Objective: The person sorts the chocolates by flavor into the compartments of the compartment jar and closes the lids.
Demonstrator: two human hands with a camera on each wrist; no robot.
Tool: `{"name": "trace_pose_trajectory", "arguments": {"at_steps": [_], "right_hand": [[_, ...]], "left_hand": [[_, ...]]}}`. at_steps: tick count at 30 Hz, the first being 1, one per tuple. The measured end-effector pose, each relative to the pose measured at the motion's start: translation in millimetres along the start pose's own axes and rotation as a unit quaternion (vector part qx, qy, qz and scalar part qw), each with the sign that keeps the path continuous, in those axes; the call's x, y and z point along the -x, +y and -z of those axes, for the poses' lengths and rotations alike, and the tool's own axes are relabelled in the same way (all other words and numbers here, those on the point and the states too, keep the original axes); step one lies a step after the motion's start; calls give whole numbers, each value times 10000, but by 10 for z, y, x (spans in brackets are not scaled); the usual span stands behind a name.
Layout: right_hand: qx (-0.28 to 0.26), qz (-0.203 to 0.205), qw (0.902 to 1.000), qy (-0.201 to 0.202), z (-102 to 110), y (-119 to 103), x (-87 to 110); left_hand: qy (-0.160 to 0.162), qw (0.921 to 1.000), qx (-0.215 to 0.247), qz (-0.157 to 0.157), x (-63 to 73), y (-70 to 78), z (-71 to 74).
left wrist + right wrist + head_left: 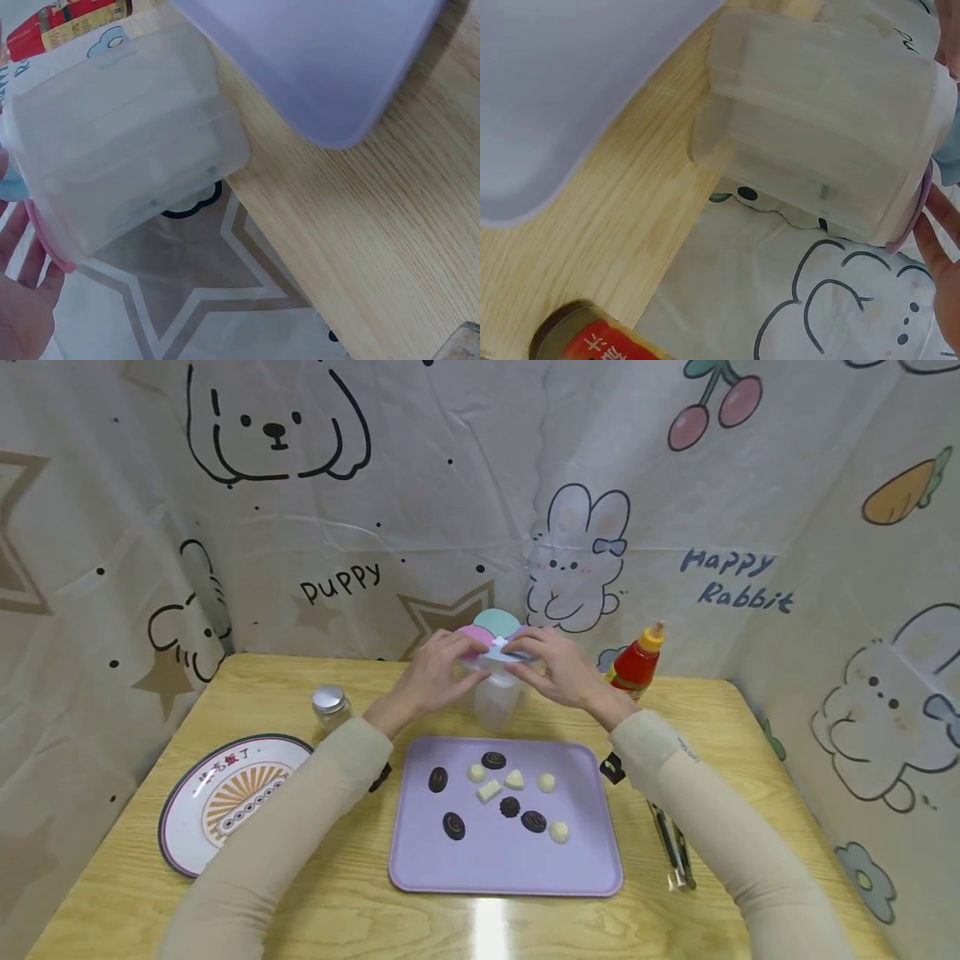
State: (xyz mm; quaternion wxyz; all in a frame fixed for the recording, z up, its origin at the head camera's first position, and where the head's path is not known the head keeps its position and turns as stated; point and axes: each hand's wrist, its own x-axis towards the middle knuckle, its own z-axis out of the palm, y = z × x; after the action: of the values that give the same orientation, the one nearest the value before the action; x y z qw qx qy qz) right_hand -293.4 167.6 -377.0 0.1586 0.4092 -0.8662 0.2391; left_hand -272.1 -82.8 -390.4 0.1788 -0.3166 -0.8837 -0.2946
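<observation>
A translucent plastic canister (495,702) stands at the back of the table, behind the tray. Its lid (497,622) is split into pink, green, purple and blue flaps round a small white centre. My left hand (438,672) grips the lid's left side, fingertips along the pink flap (46,238) and thumb at the front rim. From the right, my right hand (558,667) holds the lid too, its fingers at the purple flap (913,217) and its thumb low by the blue flap. The canister's clear walls (810,112) look bare inside.
A lilac tray (420,868) with several dark and white chocolates lies in front. Left are a patterned plate (180,827) and a silver-capped jar (330,702). A red sauce bottle (636,667) stands behind my right forearm; metal tongs (675,847) lie right of the tray.
</observation>
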Motion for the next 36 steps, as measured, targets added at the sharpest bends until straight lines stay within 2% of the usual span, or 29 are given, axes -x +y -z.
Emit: {"name": "trace_pose_trajectory", "arguments": {"at_steps": [5, 12, 15, 21, 24, 29, 36], "right_hand": [[-350, -202, 9990, 200, 24, 10, -7], [-874, -489, 9936, 518, 50, 36, -25], [-958, -637, 9917, 567, 59, 44, -32], [-896, -891, 9896, 689, 64, 19, -31], [-725, -1195, 9865, 858, 69, -37, -2], [-408, -1837, 9744, 1226, 128, -200, 163], [-100, -2156, 9684, 1253, 301, -321, 659]], "left_hand": [[93, 9996, 247, 63, -52, 0, -31], [347, 9933, 959, 537, -109, 44, -52], [418, 9899, 1148, 717, -140, 45, -53], [267, 9814, 1402, 1284, -209, 68, -29], [188, 9760, 1525, 1547, -234, 84, -19], [170, 9680, 1776, 1767, -251, 90, -8], [169, 9632, 1942, 1849, -261, 87, 10]]}}
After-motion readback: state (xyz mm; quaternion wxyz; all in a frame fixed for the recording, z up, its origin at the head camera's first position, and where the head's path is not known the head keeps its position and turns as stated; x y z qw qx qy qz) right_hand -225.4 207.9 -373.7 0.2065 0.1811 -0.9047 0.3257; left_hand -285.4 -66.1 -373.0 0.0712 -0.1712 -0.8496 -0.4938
